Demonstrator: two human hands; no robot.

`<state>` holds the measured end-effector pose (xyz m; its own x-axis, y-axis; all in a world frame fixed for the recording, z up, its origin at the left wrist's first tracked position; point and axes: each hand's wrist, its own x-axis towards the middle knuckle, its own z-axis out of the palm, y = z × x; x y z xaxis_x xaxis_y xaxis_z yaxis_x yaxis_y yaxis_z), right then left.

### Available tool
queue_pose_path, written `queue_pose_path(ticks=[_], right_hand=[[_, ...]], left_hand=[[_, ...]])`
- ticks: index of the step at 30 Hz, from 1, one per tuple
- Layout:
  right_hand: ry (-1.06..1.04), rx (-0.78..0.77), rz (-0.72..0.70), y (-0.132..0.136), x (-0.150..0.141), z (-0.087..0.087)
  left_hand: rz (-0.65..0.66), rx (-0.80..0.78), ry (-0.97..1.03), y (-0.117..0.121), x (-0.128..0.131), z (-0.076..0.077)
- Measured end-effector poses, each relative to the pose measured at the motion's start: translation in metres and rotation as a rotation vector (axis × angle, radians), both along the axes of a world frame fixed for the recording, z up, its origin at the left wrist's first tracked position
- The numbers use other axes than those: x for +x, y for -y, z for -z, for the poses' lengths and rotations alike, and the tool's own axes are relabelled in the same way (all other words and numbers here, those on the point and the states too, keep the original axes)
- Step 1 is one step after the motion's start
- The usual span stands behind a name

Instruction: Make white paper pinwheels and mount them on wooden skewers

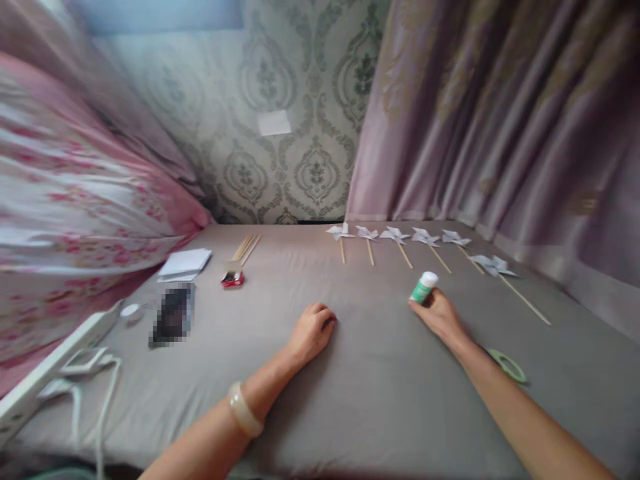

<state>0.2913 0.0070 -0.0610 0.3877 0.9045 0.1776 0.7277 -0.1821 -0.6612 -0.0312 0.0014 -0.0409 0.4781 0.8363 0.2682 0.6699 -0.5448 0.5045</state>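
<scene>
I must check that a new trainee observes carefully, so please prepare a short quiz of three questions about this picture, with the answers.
1. Choose one: what does the right hand hold?
A) a pair of scissors
B) a white-and-green tube
C) a drinking cup

2. True or false: the red box lies nearer to the white paper stack than to the paper pinwheels.

3. Count: how many paper pinwheels lie on the grey cloth?

Key: 1. B. 2. True. 3. Six.
</scene>
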Motion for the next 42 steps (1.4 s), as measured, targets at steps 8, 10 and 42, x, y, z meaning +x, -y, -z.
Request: queue_pose_path(ticks=[8, 10, 42], right_hand=[[-0.078, 0.037, -0.067, -0.027, -0.014, 0.009], [-0.122, 0.039, -0.15, -0.035, -0.043, -0.001], [0.002, 0.043, -0.681, -0.137, -0.364, -0.028]], left_hand=[[0.1, -0.274, 0.252, -0.009, -0.036, -0.003], [-0.043, -0.282, 0.307, -0.011, -0.04, 0.0], [-0.684, 0.02, -0.152, -0.01, -0.067, 0.003]])
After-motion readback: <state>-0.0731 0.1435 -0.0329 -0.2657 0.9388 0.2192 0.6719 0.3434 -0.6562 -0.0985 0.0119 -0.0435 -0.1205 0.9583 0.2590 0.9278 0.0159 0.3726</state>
